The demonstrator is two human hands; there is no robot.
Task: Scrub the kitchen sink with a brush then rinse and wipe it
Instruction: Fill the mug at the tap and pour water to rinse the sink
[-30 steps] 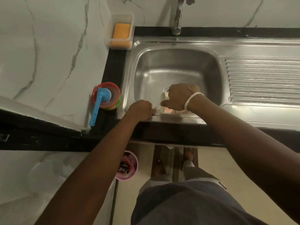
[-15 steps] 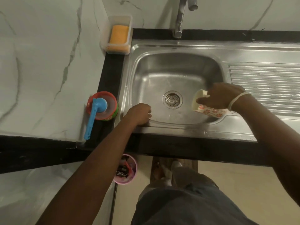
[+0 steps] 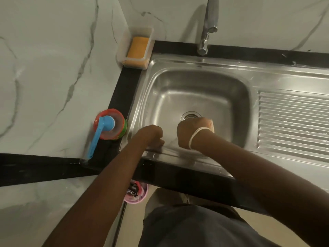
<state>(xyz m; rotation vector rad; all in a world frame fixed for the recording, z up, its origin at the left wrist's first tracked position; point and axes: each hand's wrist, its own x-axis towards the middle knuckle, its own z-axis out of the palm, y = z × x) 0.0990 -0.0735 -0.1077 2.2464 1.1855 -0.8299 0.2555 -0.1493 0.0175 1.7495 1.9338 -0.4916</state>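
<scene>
The steel sink [image 3: 195, 81] has a deep basin with a round drain [image 3: 189, 115] at its floor. My right hand [image 3: 193, 132] is low in the basin's near side, just in front of the drain, gripping a pale patterned cloth [image 3: 211, 125] of which only a small edge shows. My left hand [image 3: 153, 135] rests on the sink's front rim with its fingers curled over the edge. A blue brush [image 3: 101, 131] lies across a red and green tub [image 3: 116, 130] left of the sink.
The tap [image 3: 206, 32] hangs over the basin's back edge. An orange sponge [image 3: 138, 46] sits in a clear tray at the back left corner. A ribbed drainboard [image 3: 293, 120] lies to the right. A pink bin [image 3: 136, 193] stands on the floor below.
My right hand swept the cloth from the basin's front out to the right side, then back to the near side by the drain. My left hand stayed on the front rim.
</scene>
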